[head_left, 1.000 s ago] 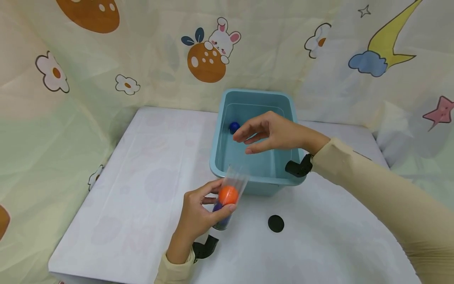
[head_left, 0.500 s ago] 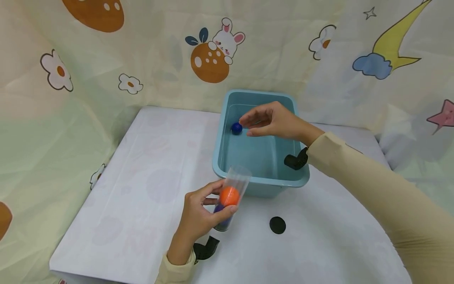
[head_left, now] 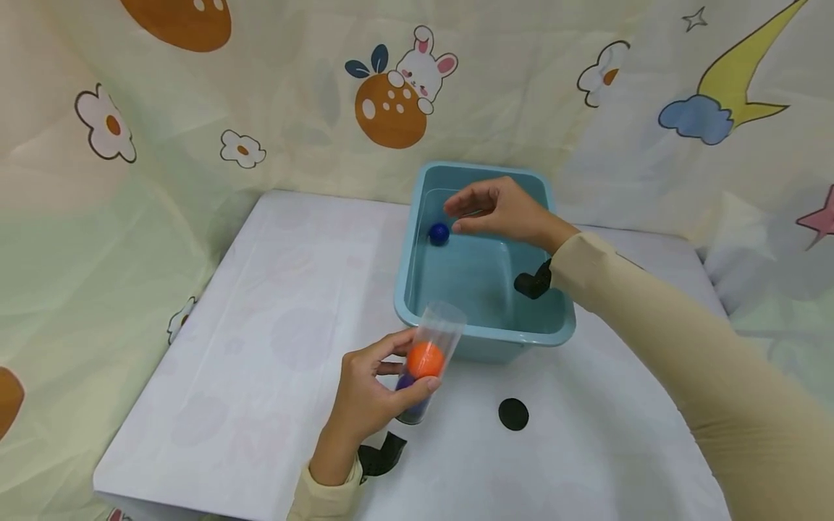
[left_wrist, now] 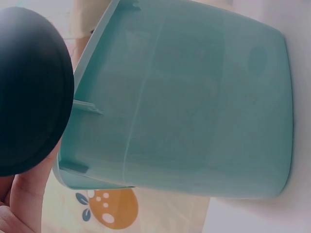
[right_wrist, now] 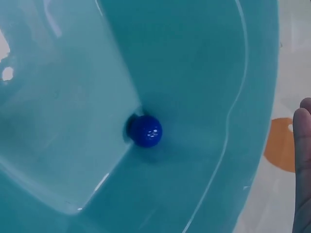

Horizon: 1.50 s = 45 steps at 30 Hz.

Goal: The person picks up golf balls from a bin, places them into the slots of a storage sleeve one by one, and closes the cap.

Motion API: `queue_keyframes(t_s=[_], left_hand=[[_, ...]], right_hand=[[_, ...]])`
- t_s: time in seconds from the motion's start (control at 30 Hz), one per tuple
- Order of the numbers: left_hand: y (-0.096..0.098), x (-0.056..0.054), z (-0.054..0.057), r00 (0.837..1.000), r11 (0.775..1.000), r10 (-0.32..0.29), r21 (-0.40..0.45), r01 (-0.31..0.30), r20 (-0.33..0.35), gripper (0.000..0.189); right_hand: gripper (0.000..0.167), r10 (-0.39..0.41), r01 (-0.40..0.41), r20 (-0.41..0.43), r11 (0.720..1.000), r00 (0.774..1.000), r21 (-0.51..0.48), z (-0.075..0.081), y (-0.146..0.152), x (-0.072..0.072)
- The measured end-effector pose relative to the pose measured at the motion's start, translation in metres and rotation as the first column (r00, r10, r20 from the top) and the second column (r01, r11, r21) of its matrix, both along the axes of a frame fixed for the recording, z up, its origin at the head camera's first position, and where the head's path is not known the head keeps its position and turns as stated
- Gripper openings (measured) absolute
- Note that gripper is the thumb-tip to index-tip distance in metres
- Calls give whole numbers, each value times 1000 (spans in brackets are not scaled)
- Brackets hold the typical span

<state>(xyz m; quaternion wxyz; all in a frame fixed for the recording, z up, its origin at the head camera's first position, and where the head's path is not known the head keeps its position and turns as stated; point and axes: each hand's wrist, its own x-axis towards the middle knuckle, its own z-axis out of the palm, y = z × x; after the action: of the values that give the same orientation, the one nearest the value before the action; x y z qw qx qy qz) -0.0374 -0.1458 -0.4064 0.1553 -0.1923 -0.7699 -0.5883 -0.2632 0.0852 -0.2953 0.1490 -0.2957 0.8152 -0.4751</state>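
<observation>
Over the bin (head_left: pixel 482 334), the right hand (head_left: pixel 498 208) hangs with loosely bent fingers, the blue ball (head_left: pixel 439 234) below, toward seven o'clock from them in the head view; the left hand (head_left: pixel 370 391) grips a clear tube (head_left: pixel 443 322)

The head view is bright and evenly lit, with soft, faint shadow on the counter (head_left: pixel 293 311) beside the bin (head_left: pixel 462 289). The left wrist view looks hazy, washed out toward the right. The right wrist view is dimmer and bluish, with white glare on the bin's floor and small highlights on the ball (right_wrist: pixel 146 131).
</observation>
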Motion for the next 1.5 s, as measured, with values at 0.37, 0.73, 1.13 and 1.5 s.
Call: queue_keyframes(t_s=[0.37, 0.73, 1.13, 1.5], left_hand=[[-2, -4, 0, 1000, 1000, -7, 11, 7, 10, 56], [-4, -8, -3, 1000, 1000, -8, 19, 8, 7, 57], [-6, -9, -8, 1000, 999, -20, 26, 20, 11, 58], [-7, -6, -12, 999, 1000, -13, 27, 12, 33, 57]], right_hand=[[36, -77, 77, 12, 996, 997, 42, -17, -8, -20], [41, -121, 116, 48, 990, 992, 83, -33, -16, -48], [44, -154, 146, 72, 983, 985, 109, -46, -18, -69], [43, -167, 150, 95, 975, 981, 163, -74, -30, -83]])
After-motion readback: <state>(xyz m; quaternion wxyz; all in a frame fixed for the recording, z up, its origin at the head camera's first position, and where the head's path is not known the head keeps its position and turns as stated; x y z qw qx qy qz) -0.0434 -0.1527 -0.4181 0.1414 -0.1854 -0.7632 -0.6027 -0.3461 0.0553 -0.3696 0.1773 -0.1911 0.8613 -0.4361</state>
